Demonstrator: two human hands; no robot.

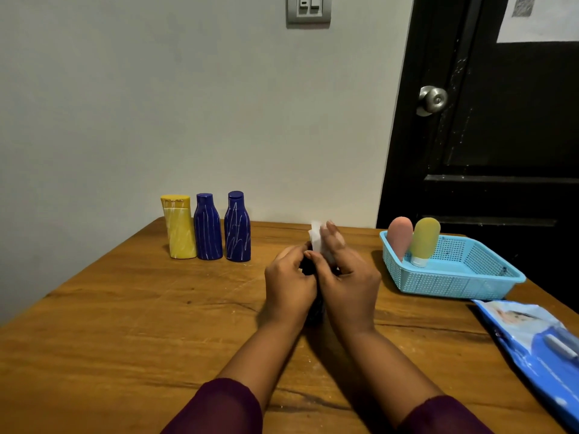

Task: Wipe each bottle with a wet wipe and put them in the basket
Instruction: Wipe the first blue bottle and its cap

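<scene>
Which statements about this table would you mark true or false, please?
1. At the far left of the table stand a yellow bottle and two blue bottles. True.
2. The basket is empty. False: a pink bottle and a yellow-green bottle lean inside it.
3. The right hand holds a white wipe. True.
4. The wipes pack lies left of the hands. False: it lies at the right, nearer than the basket.
5. The left hand grips a dark bottle. True.
</scene>
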